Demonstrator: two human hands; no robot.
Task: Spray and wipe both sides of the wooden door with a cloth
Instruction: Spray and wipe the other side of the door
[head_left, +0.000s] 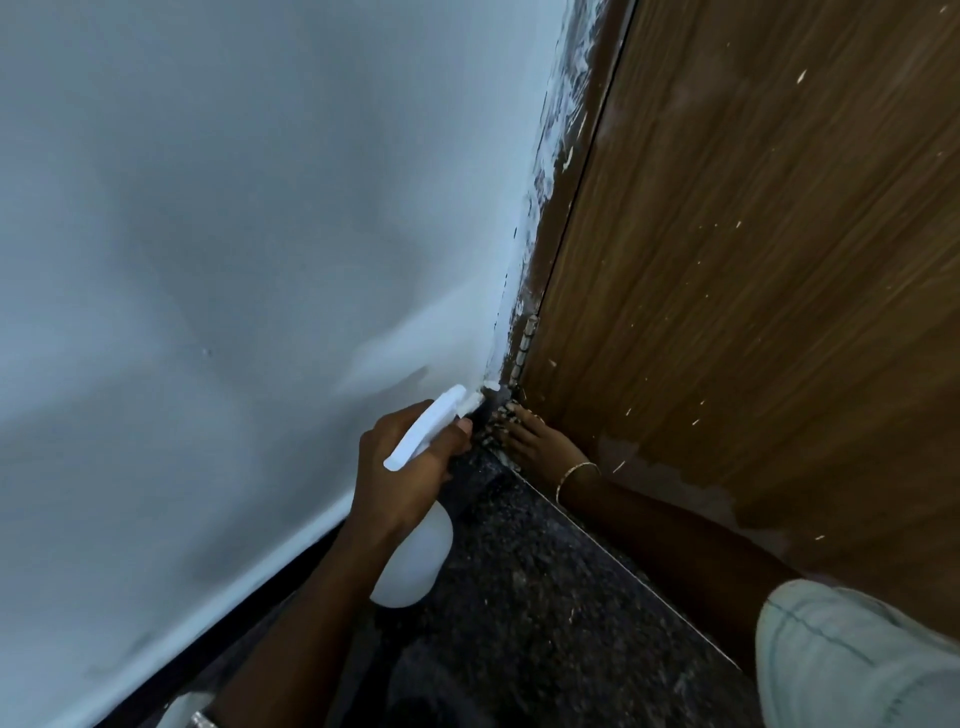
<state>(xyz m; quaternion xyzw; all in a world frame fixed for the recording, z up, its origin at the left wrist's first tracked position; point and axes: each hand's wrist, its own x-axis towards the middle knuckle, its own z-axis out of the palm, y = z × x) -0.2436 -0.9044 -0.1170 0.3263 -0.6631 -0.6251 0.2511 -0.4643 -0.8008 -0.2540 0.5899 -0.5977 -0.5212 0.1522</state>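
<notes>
Wooden door (753, 260) stands at right, meeting the white wall (234, 260) at its hinge (523, 345), where the left hand (400, 467) grips a white spray bottle (415, 561) aimed into the corner and the right hand (540, 447), fingers outstretched, presses a speckled cloth (491, 439) at the door's foot.

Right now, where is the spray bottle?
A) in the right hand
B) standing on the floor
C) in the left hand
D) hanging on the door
C: the left hand grips the neck of the spray bottle, while the right hand reaches low to the corner by the door.
</notes>
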